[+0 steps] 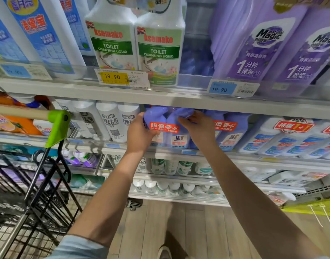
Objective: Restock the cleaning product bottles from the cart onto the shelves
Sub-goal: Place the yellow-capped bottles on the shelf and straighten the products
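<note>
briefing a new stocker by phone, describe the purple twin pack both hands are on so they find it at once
Find the green-labelled toilet cleansing liquid bottles above the yellow 19.90 tag, then drop one shelf. Directly beneath stands the purple twin pack, two bottles joined by a red band. A matching pack sits to its right; this one borders the white bottles.

Twin pack of lilac plastic cleaner bottles [163,127], joined under a red label, upright at the front of the grey metal shelf [244,157], just beside a matching pack [229,135]; black wire cart [39,176] lower left.
</note>
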